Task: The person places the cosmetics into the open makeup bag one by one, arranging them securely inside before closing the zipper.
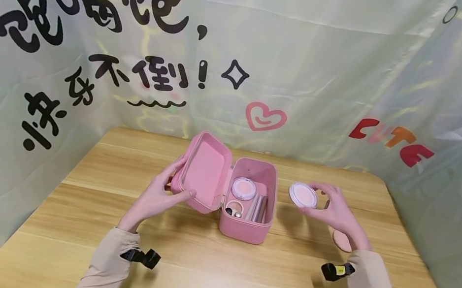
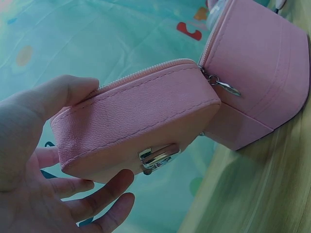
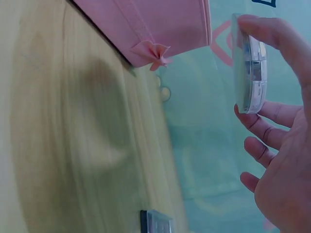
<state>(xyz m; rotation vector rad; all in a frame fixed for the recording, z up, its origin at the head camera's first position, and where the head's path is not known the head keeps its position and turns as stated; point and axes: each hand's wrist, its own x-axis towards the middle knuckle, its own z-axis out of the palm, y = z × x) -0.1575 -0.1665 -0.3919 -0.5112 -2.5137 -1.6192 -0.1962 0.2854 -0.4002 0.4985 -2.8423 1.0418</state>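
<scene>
A pink cosmetic case (image 1: 245, 230) stands on the table, its lid (image 1: 207, 173) swung out to the left. My left hand (image 1: 161, 193) holds that lid, thumb on the zippered rim and fingers along its outer side; a metal handle (image 2: 159, 158) shows there in the left wrist view. Between thumb and fingertips, my right hand (image 1: 339, 212) pinches a round powder compact (image 1: 302, 195) in the air right of the case. Inside the case lie another round compact (image 1: 243, 188), several slim tubes (image 1: 257, 208) and a small round item (image 1: 234, 208) I cannot identify.
Below my right wrist, a pink round item (image 1: 341, 240) lies on the wooden table (image 1: 212, 270), partly covered. The right wrist view also shows a dark-edged clear case (image 3: 158, 222) on the table. A printed cloth (image 1: 336, 70) hangs around the back and sides.
</scene>
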